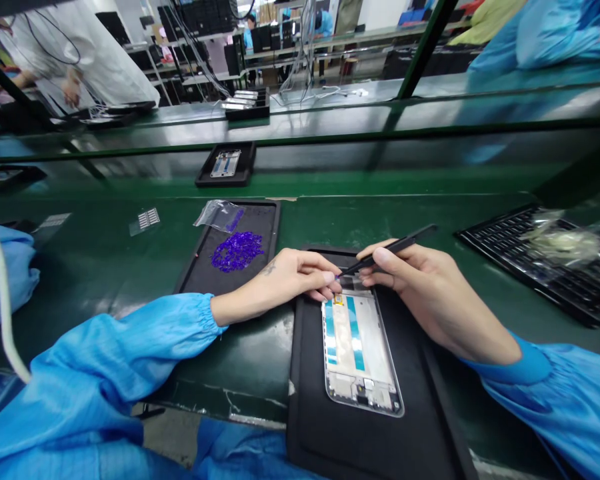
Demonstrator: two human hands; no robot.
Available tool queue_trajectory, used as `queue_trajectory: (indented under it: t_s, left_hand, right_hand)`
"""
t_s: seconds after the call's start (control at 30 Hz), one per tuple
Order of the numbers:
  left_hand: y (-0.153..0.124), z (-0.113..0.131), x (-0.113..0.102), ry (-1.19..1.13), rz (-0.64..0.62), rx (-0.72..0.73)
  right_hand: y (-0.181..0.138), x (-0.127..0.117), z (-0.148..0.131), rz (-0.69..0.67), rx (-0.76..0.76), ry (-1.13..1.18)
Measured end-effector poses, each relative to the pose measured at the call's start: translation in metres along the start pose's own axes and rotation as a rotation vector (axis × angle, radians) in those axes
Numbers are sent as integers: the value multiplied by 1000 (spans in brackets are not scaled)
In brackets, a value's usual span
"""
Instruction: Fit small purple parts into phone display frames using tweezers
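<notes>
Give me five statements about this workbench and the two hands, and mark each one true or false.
1. The right hand holds black tweezers. True.
2. The left hand rests on the pile of purple parts. False: its fingertips are at the top edge of the phone frame, and the pile lies apart on the tray to the left.
3. The phone frame lies on a black mat. True.
4. The tweezers' tip points toward the bottom end of the frame. False: it meets the top end, beside the left fingertips.
5. A second tray holding a phone frame sits on the belt farther back. True.
</notes>
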State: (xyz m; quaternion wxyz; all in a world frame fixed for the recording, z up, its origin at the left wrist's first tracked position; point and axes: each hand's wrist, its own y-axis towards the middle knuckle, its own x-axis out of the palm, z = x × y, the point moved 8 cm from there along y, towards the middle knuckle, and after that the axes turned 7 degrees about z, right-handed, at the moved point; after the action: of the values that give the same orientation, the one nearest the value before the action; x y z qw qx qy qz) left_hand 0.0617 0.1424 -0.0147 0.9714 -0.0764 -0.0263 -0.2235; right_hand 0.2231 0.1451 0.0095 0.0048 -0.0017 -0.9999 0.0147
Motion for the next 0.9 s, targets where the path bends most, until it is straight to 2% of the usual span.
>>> queue_trajectory:
  t_s: [0.17, 0.43, 0.6, 0.9]
  left_hand:
    - [0, -1, 2, -94, 17, -27]
    - [1, 2, 2, -124, -1, -30]
    - [2, 3, 2, -98, -91, -19]
    - [-1, 10, 8, 8, -255, -9]
  right_hand:
    - [-2, 0, 1, 11, 20, 99]
    - [-3, 2, 2, 17, -32, 73]
    - [-7, -4, -11, 81, -130, -1]
    - [-11, -7, -23, 47, -302, -278]
